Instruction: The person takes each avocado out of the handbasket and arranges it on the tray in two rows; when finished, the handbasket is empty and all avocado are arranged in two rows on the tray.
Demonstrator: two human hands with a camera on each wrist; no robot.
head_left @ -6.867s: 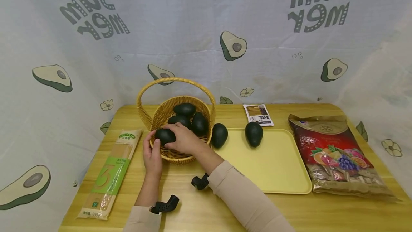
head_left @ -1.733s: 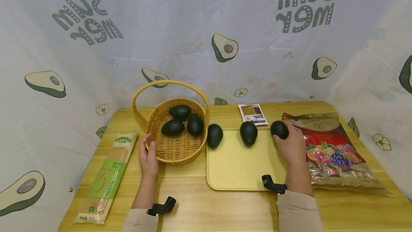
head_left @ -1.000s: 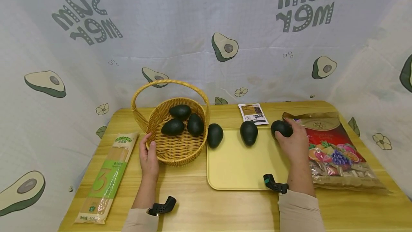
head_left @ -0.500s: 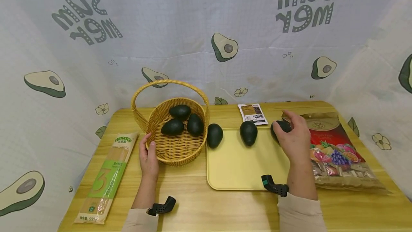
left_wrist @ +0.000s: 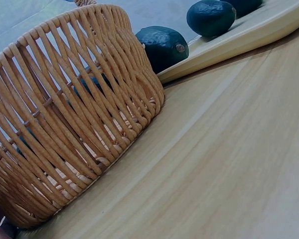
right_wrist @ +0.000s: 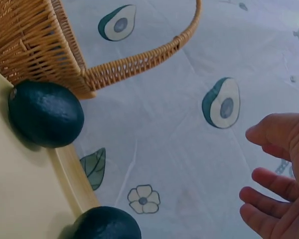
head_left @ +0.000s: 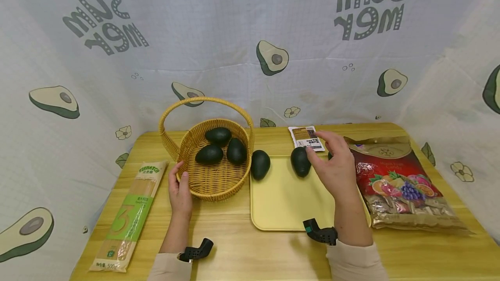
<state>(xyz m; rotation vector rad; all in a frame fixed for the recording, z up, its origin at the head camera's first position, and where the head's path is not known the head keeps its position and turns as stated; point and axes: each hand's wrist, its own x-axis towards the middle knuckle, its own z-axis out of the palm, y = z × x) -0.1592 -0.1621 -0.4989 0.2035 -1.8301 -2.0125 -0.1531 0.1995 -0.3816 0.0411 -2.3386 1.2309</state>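
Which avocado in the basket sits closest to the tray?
The rightmost avocado in the basket, standing on end by the wall facing the tray. The other two lie further left.

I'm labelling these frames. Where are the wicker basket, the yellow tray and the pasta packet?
wicker basket (head_left: 212, 183), head view, on its front woven wall.
yellow tray (head_left: 283, 198), head view, on its bare floor.
pasta packet (head_left: 130, 216), head view, on its green label.

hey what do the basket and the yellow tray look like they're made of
The basket looks like woven wicker or rattan: tan crossing strands with open gaps, possibly synthetic. The tray looks like smooth matte plastic: even pale yellow with a rounded moulded rim.
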